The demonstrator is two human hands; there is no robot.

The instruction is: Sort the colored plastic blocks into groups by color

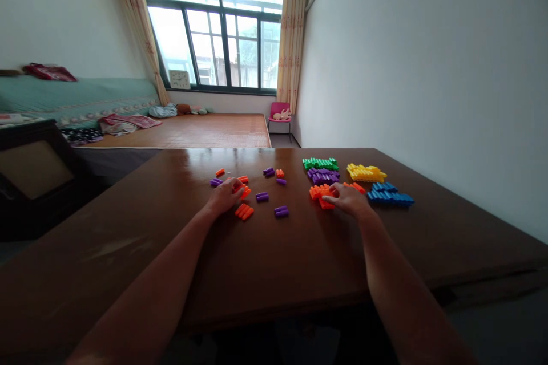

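My left hand (226, 196) is over the loose pieces left of centre, its fingers curled onto orange tube-shaped plastic pieces (245, 190). Nearby lie a short row of orange pieces (244, 212) and purple pieces (262, 197), some in pairs. At the right, my right hand (350, 199) has its thumb and fingers closed around part of an orange pile (319, 191). Its fingers partly hide that pile. Just behind are a purple pile (323, 176) and a green pile (320, 163). A yellow pile (366, 172) and a blue pile (390, 195) sit farther right.
The pieces rest on a glossy dark brown table (257, 262). A white wall (428, 80) runs along its right side. Beyond the far edge stand a low bed (214, 130) and a pink chair (280, 108). A dark cabinet (36, 177) is at the left.
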